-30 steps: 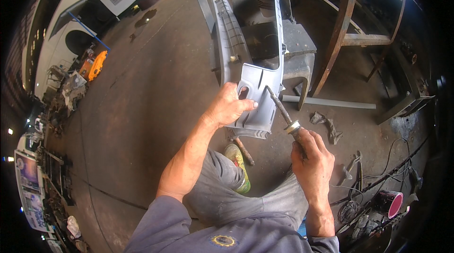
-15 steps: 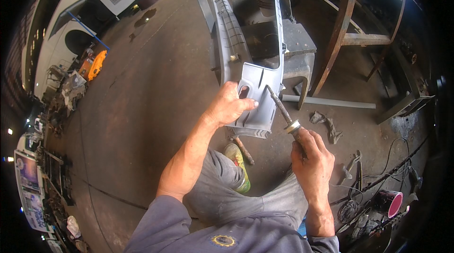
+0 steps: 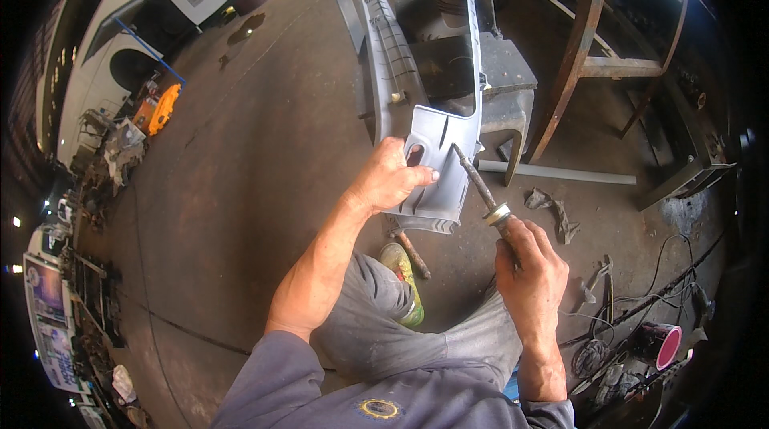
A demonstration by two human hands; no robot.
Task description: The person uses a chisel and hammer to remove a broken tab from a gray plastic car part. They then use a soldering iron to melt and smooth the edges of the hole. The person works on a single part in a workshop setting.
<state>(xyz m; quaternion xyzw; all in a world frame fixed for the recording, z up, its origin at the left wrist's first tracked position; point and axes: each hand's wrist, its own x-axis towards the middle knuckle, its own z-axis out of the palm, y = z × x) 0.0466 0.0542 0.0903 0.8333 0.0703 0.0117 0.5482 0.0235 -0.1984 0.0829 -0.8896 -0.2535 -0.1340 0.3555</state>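
A long grey plastic trim panel point(image 3: 439, 191) rests across a plastic chair point(image 3: 513, 68), its near end toward me. My left hand point(image 3: 386, 178) grips that end at its left edge, with the thumb on top beside an oval hole and the other fingers partly hidden. A soldering iron point(image 3: 478, 179) is in my right hand point(image 3: 533, 273), the fingers wrapped round its handle below a pale metal collar. Its dark tip meets the panel's face near a narrow dark slot, right of my left thumb.
On the floor by my shoe point(image 3: 403, 277) lies a hammer point(image 3: 412, 254). A rusty metal frame point(image 3: 573, 52) stands at the right, near a grey bar point(image 3: 561, 173). Pliers point(image 3: 595, 281), cables and a can with pink inside point(image 3: 667, 347) are at the lower right.
My right hand and the soldering iron have shifted very slightly to the right. The left hand keeps its hold on the trim panel.
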